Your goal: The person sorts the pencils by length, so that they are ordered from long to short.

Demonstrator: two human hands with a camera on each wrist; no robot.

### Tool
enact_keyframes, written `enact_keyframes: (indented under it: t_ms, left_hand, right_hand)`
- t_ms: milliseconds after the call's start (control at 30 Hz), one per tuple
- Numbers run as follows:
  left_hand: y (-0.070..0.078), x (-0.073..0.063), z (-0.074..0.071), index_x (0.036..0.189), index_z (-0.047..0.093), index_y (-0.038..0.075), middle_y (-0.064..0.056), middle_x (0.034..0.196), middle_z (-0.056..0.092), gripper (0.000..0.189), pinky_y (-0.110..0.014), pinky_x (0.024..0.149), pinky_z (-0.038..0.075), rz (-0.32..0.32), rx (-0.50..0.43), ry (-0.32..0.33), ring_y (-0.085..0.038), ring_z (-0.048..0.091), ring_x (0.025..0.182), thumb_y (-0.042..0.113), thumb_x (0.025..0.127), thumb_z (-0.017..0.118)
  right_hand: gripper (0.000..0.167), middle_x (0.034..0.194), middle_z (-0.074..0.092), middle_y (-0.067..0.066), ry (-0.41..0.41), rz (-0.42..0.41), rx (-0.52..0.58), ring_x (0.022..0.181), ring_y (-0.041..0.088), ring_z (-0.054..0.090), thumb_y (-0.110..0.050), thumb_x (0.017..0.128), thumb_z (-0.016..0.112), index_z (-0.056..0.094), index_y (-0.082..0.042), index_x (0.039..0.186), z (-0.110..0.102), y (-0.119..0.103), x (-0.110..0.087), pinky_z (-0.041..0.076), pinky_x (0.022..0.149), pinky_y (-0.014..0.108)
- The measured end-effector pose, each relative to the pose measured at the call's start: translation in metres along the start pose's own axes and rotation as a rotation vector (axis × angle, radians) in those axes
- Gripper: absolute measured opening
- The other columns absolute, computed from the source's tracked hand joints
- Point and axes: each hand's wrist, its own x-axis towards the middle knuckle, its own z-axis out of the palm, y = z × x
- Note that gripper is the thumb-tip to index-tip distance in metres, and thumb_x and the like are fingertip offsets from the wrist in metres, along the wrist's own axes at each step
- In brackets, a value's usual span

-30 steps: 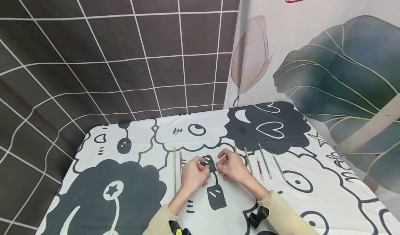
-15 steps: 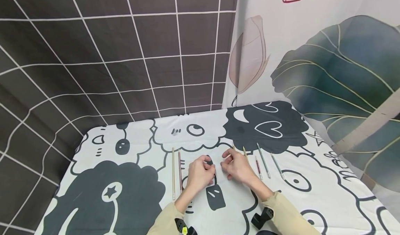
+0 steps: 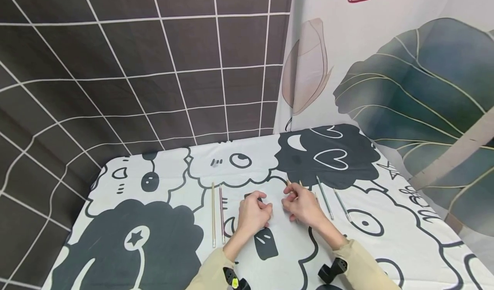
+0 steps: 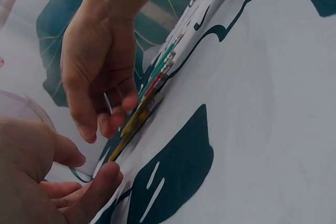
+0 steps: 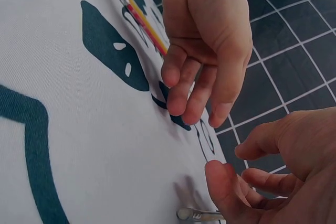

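Note:
My left hand (image 3: 254, 215) hovers over the middle of the patterned cloth, fingers loosely bent and nothing between them. To its left, a yellow pencil (image 3: 213, 217) and a red pencil (image 3: 221, 217) lie side by side. My right hand (image 3: 302, 204) is close over the yellow pencils at the right, hiding most of them in the head view. Its thumb and fingertips are apart in the right wrist view, near one pencil's end (image 5: 185, 214). Beside that hand lie two green pencils (image 3: 325, 197). Another red pencil (image 4: 153, 83) shows in the left wrist view.
The black-and-white cartoon cloth (image 3: 154, 255) covers the table. A dark grid-patterned curtain (image 3: 135, 67) hangs behind it on the left. A pale leaf-printed curtain (image 3: 417, 88) hangs at the right. Both sleeves carry small black wrist devices (image 3: 332, 270).
Both hands have moved to the right across the cloth. The right hand now overlaps the yellow pencils and the nearby red one. The pencils lie as before.

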Motion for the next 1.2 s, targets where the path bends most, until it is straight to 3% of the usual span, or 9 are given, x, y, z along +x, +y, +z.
enact_keyframes:
  t_ms: [400, 800, 1200]
  left_hand:
    - [0.006, 0.0, 0.017, 0.108, 0.065, -0.006, 0.004, 0.063, 0.062, 0.027, -0.023, 0.038, 0.046, -0.003, -0.012, -0.017, -0.006, 0.054, 0.034, 0.001, 0.082, 0.071]
    - [0.008, 0.004, 0.032, 0.109, 0.065, -0.004, 0.007, 0.06, 0.061, 0.028, -0.024, 0.037, 0.046, -0.031, -0.04, -0.042, -0.007, 0.054, 0.033, 0.002, 0.083, 0.071]
    - [0.014, 0.008, 0.043, 0.113, 0.063, -0.004, 0.006, 0.061, 0.061, 0.032, -0.022, 0.037, 0.044, -0.021, 0.001, -0.069, -0.005, 0.053, 0.034, 0.002, 0.082, 0.071]
  right_hand:
    - [0.021, 0.071, 0.062, 0.002, 0.001, -0.009, 0.004, 0.043, 0.017, 0.061, 0.003, 0.083, 0.066, 0.062, 0.004, 0.104, -0.011, 0.007, -0.002, 0.046, 0.046, 0.025]
    - [0.021, 0.074, 0.06, 0.005, 0.022, 0.028, 0.019, 0.047, 0.017, 0.063, 0.002, 0.085, 0.065, 0.061, 0.005, 0.105, -0.02, 0.013, -0.003, 0.051, 0.045, 0.027]
    - [0.023, 0.076, 0.062, 0.005, 0.045, 0.037, 0.014, 0.046, 0.019, 0.063, 0.0, 0.086, 0.063, 0.06, 0.006, 0.108, -0.028, 0.016, -0.004, 0.047, 0.044, 0.026]
